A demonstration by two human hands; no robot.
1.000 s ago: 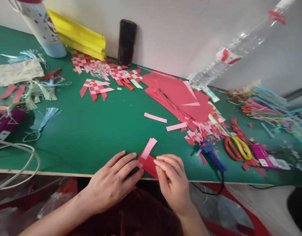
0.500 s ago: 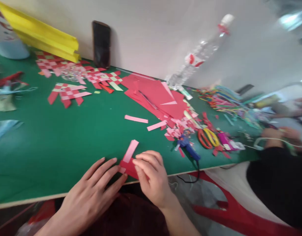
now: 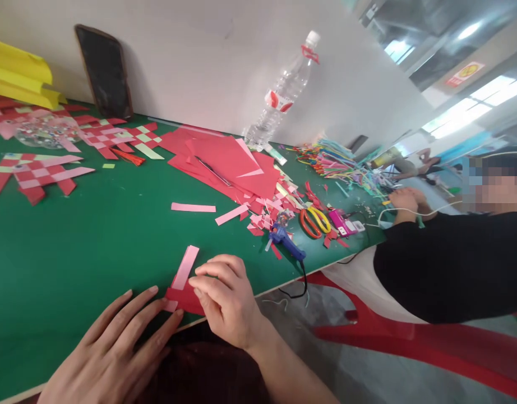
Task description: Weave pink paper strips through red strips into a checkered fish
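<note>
At the table's front edge lies a piece of red paper point(image 3: 190, 298). A pink paper strip point(image 3: 185, 268) stands out from it, slanting away from me, and a small pink end shows at its left side. My left hand point(image 3: 119, 339) is spread with its fingers apart, the fingertips resting on and beside the left end of the red paper. My right hand point(image 3: 229, 300) is closed, thumb and forefinger pinched at the paper's right part, close to the strip. Its fingers hide some of the paper. Two loose pink strips point(image 3: 193, 207) lie farther back.
Beyond are red sheets point(image 3: 229, 163) with a pen point(image 3: 212, 171), paper scraps, a blue glue gun point(image 3: 287, 242), scissors point(image 3: 315, 221), a leaning bottle point(image 3: 279, 95) and a phone point(image 3: 105, 73). Woven red-pink pieces point(image 3: 37, 174) lie left. A co-worker in black point(image 3: 447, 264) sits at right.
My view has turned to the right, so the table things appear farther left and more of the co-worker shows. Both hands keep about the same hold on the red paper.
</note>
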